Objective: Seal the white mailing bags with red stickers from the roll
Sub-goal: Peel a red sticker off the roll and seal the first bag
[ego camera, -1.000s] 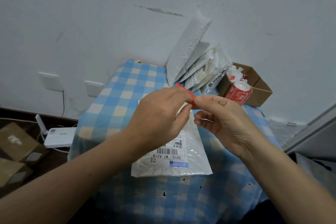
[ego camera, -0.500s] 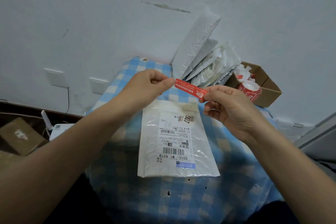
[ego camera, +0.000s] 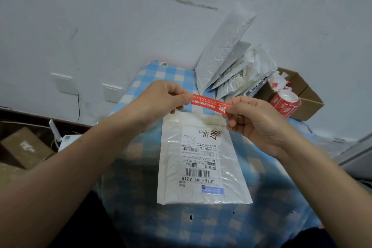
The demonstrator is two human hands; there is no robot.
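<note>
Red sticker — stretched flat at frame centre, left hand pinching its left end, right hand pinching its right end. White mailing bag — flat on blue checked tablecloth, just below the sticker. Sticker roll in cardboard box, right of centre; more bags lean against the wall.
</note>
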